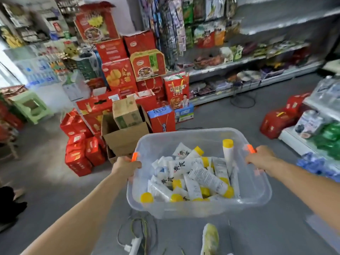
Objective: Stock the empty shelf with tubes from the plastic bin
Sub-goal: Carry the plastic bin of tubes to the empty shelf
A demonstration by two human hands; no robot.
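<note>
Left grip (127, 165) and right grip (261, 159) each curl round one end of the bin (184, 134), carrying it level over the floor so the heaped tubes (206, 178) don't spill. A bare-looking shelf (287, 24) sits up right, well apart.

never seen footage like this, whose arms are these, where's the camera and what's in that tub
There is no machine here. A person wears one wide-angle camera on the head, looking forward and down, so the two bare arms are their own. The left hand and right hand each grip one end of a clear plastic bin, near its orange latches, holding it up off the grey floor. Inside lies a loose heap of white tubes with yellow caps. Ahead stand stacked red gift boxes and an open cardboard box. Store shelves run along the right. A power strip and a shoe show below.
</note>
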